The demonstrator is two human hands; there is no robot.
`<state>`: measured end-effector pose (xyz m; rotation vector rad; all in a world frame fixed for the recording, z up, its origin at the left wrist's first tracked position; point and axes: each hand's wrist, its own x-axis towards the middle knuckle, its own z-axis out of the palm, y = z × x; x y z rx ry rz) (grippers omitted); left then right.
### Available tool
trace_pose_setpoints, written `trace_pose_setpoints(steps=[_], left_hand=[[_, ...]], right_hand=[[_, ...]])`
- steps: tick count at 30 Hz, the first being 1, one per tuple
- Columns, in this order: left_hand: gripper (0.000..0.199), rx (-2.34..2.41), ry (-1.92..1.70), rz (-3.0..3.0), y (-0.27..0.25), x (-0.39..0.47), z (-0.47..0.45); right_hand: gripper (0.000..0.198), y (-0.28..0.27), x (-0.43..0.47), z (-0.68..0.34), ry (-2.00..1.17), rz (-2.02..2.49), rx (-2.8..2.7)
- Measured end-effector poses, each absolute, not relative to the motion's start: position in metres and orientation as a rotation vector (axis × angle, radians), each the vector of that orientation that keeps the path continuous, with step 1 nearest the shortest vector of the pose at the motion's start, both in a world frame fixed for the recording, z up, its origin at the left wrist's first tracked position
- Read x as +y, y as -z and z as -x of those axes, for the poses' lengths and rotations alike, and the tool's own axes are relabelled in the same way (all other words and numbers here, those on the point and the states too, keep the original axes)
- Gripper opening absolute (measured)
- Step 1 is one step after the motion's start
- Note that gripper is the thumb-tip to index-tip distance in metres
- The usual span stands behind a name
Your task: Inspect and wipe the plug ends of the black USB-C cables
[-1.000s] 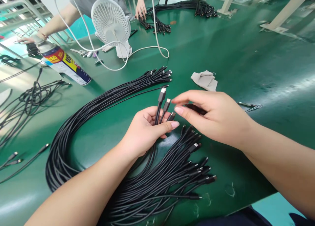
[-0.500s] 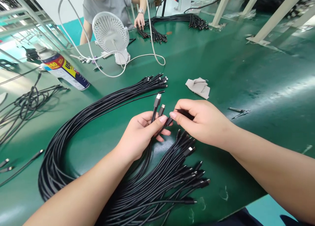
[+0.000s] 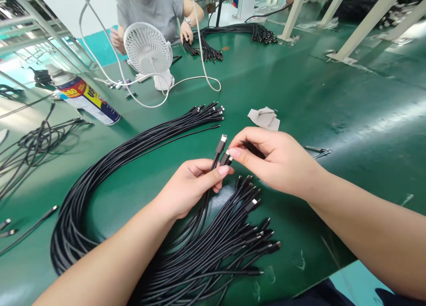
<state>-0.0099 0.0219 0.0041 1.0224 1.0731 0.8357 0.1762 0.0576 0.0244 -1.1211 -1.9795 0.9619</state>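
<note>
My left hand [image 3: 199, 181] is closed around several black USB cables, thumb on top. One held cable's plug [image 3: 219, 149] points up with its metal tip bare. Other plugs [image 3: 225, 158] stick out beside the thumb. My right hand [image 3: 266, 159] pinches at the tip of one of these plugs with thumb and forefinger. Something dark [image 3: 253, 149] shows inside its curled fingers; I cannot make out what it is. Below both hands a large bundle of black cables [image 3: 206, 244] lies fanned out, its plugs to the right. The bundle loops left and back to more plug ends [image 3: 209, 110].
A crumpled grey cloth [image 3: 264, 118] and metal tweezers [image 3: 317, 152] lie beyond my right hand. Farther left stand a spray can [image 3: 89, 99] and a white fan [image 3: 148, 50]. Tangled cables [image 3: 40, 141] lie at left. Across the table a person [image 3: 153, 13] touches another cable bundle [image 3: 233, 30].
My left hand has shifted slightly right, and the plugs in it now sit closer to my right fingertips. The co-worker's other hand has risen beside the fan.
</note>
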Motion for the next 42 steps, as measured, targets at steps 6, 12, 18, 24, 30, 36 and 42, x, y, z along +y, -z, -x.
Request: trace_pose_setpoints(steps=[6,12,18,24,30,36,42], left_hand=[[0.024,1.041,-0.797,-0.938,-0.006,0.022,0.01],[0.026,0.928,-0.791,-0.642,-0.01,0.023,0.012],[0.025,0.843,-0.723,-0.631,-0.007,0.02,0.008],[0.02,0.816,-0.761,-0.689,-0.003,0.019,0.007],[0.02,0.786,-0.799,-0.619,-0.008,0.021,0.01],[0.017,0.772,-0.776,-0.603,-0.007,0.022,0.012],[0.017,0.757,-0.768,-0.559,-0.01,0.022,0.012]], right_hand=[[0.012,-0.029,0.055,-0.172,-1.17,1.031,-1.912],[0.015,-0.034,0.065,-0.182,-1.253,0.905,-1.963],[0.017,-0.027,0.062,-0.179,-1.293,0.878,-2.003],[0.022,-0.035,0.055,-0.176,-1.059,0.933,-2.071],[0.013,-0.036,0.053,-0.18,-0.623,1.008,-2.128],[0.019,-0.029,0.046,-0.183,-0.416,0.909,-2.331],[0.02,-0.03,0.039,-0.182,-0.211,0.852,-2.377]])
